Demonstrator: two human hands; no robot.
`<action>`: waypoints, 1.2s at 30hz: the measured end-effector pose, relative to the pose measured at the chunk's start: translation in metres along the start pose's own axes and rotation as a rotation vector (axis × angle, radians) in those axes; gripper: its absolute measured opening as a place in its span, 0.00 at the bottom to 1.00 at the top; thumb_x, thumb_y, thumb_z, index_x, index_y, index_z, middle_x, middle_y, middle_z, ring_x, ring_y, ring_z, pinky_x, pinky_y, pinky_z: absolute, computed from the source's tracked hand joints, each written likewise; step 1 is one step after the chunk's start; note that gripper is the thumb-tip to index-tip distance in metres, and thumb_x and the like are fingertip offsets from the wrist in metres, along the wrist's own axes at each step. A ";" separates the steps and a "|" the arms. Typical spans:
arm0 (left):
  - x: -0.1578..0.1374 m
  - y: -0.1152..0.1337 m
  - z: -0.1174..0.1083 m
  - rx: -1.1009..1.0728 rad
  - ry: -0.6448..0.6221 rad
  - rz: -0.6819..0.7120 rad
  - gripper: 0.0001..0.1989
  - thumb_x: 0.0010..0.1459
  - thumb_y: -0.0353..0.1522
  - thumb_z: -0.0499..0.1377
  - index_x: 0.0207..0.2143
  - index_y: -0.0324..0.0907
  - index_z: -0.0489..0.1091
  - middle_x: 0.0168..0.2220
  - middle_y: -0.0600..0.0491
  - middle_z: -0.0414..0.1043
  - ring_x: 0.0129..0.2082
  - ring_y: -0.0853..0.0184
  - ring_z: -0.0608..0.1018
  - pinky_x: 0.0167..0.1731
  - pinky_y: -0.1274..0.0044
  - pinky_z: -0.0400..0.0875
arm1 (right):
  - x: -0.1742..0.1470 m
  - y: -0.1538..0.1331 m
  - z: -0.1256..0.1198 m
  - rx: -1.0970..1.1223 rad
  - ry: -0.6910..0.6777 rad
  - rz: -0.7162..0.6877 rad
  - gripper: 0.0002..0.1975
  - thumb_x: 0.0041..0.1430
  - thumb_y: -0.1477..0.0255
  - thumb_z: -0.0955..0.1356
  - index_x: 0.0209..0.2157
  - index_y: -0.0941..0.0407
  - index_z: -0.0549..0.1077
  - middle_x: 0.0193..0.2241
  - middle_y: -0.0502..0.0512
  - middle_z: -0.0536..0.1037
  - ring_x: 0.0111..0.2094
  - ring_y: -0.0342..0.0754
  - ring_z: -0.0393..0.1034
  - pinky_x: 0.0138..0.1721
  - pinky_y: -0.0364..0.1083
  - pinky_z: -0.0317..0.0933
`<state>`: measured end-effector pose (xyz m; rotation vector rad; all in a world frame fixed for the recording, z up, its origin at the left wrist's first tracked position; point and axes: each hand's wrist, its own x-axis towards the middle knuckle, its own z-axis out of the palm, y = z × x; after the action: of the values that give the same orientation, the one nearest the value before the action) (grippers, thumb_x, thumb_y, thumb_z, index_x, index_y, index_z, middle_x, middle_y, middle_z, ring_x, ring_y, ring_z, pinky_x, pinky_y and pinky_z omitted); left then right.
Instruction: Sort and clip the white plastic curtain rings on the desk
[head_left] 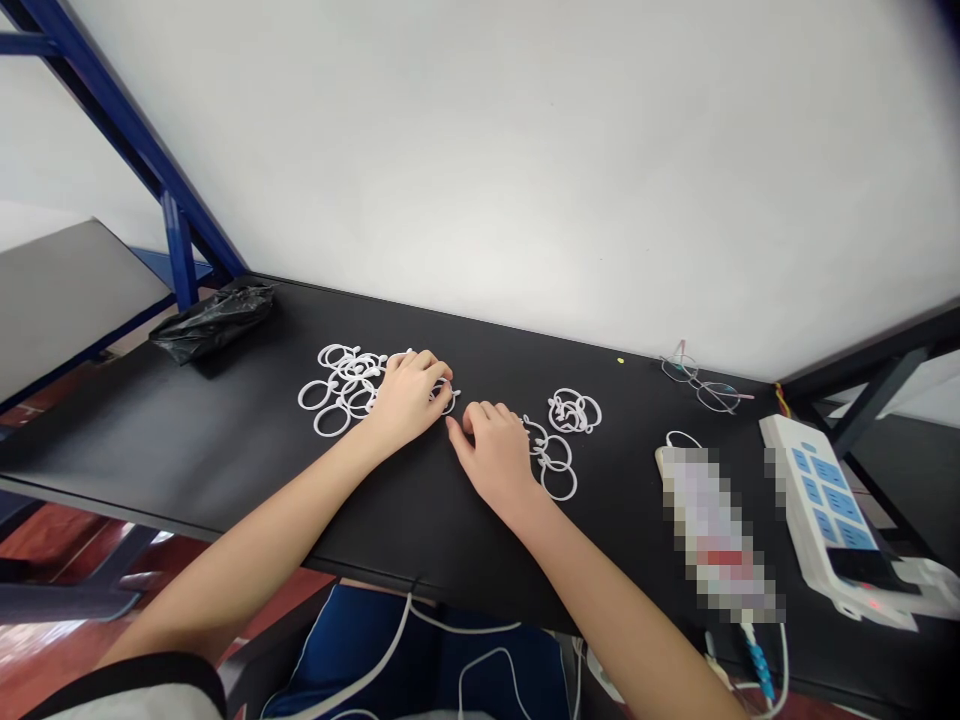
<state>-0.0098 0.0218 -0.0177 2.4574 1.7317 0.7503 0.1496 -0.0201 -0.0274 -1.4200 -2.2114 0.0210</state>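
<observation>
White curtain rings (332,420), each with a small eyelet, lie in a loose heap on the black tabletop. My left hand (411,398) rests over the right side of this heap, its fingers bent down. Between its thumb and fingers a curtain ring (448,399) shows in part. My right hand (496,448) is just to the right, fingers curled toward the table and thumb held apart; nothing shows between them. Beside its knuckles are several more rings (559,482), one partly hidden by the hand. A small tangled cluster of rings (574,411) sits farther right.
A crumpled black plastic bag (217,322) lies at the far left. Eyeglasses (705,388) rest near the wall on the right. A phone (712,530) with a cable and a white power strip (829,510) occupy the right end. White cables (390,650) hang below the front edge.
</observation>
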 end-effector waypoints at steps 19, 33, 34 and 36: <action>0.000 0.008 -0.002 -0.166 0.004 0.097 0.09 0.61 0.29 0.51 0.36 0.42 0.71 0.38 0.51 0.74 0.42 0.62 0.74 0.48 0.68 0.61 | 0.000 0.006 0.010 0.308 0.098 -0.048 0.15 0.58 0.87 0.58 0.28 0.54 0.66 0.30 0.53 0.71 0.34 0.49 0.65 0.39 0.46 0.62; 0.003 0.015 -0.011 -0.871 -0.154 -0.099 0.15 0.58 0.40 0.60 0.41 0.39 0.75 0.35 0.49 0.79 0.34 0.64 0.79 0.34 0.76 0.72 | -0.001 0.002 0.013 0.497 0.411 -0.219 0.14 0.57 0.86 0.59 0.24 0.54 0.63 0.28 0.51 0.69 0.32 0.44 0.66 0.36 0.45 0.65; 0.004 0.015 -0.011 -0.916 -0.155 -0.114 0.15 0.57 0.40 0.61 0.39 0.38 0.76 0.36 0.48 0.79 0.34 0.64 0.80 0.34 0.76 0.73 | 0.000 0.002 0.012 0.503 0.423 -0.228 0.14 0.58 0.86 0.60 0.24 0.54 0.62 0.28 0.51 0.69 0.32 0.45 0.66 0.35 0.45 0.65; 0.005 0.013 -0.010 -1.003 -0.148 -0.149 0.14 0.55 0.39 0.63 0.38 0.38 0.76 0.36 0.48 0.80 0.34 0.63 0.80 0.35 0.76 0.74 | 0.002 0.001 0.010 0.526 0.442 -0.220 0.13 0.58 0.84 0.61 0.25 0.54 0.62 0.28 0.51 0.70 0.33 0.45 0.67 0.36 0.46 0.66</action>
<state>-0.0010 0.0186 -0.0029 1.6221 1.0501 1.0392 0.1461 -0.0157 -0.0358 -0.8002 -1.8022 0.1806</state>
